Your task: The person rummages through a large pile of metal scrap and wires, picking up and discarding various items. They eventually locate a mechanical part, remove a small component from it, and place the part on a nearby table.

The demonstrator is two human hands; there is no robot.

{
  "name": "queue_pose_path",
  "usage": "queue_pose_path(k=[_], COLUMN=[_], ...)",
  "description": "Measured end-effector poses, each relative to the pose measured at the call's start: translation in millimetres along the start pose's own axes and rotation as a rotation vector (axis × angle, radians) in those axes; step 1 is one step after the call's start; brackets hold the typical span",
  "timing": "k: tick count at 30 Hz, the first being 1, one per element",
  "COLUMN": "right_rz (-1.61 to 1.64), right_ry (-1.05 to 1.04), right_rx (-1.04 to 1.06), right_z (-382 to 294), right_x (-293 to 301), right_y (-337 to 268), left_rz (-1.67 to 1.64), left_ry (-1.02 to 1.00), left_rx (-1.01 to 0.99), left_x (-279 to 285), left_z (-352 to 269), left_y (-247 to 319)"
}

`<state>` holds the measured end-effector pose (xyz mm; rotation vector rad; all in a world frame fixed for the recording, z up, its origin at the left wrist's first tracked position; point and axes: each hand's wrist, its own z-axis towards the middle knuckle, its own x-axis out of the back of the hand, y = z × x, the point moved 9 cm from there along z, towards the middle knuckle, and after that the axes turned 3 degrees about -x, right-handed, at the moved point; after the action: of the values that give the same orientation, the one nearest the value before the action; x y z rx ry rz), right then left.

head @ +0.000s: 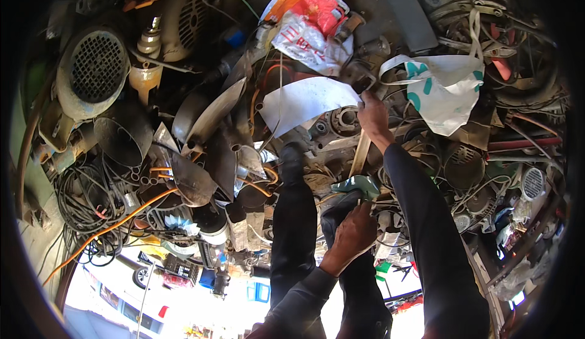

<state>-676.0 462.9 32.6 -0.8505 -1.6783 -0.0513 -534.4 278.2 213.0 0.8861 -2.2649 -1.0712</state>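
My right hand (375, 118) pinches the right end of a pale, curved sheet-metal blade (311, 102). A short tube shows at the blade's left end. Below the blade lies a dirty metal casting with a round bore (346, 120). A wooden strip (360, 154) runs downward beside my right wrist. My left hand (352, 234) is curled into a fist above my shoe, in front of my leg. Something small and pale shows at its top; whether it is held is unclear. Similar curved blades with tube ends (217, 110) stand in a cluster to the left.
A printed plastic sack (311, 28) and a white bag with green marks (443, 92) lie ahead. Fan covers (93, 67), coiled black cable (87, 197) and an orange cord (109, 229) crowd the left. Motor parts and wires (466, 165) pile up at right.
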Motion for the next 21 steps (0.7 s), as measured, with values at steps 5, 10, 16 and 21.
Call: queue_pose_path(k=[5,10,16,21], right_rz=[0.175,0.183,0.421,0.494], right_ry=[-0.214,0.119,0.455,0.422], right_rx=[0.053,-0.002,-0.602,-1.232], right_z=[-36,-123,-219,-304], right_x=[57,257,469,439], right_y=[-22,44,289,431], left_rz=[0.026,0.045,0.070,0.150], left_ry=[0.086,-0.080,-0.095,-0.127], left_rx=[-0.152,-0.015,-0.023,-0.019], left_x=[1,-23,-38,-43], left_z=[-1,0,2,-1], left_y=[6,-9,-8,-12])
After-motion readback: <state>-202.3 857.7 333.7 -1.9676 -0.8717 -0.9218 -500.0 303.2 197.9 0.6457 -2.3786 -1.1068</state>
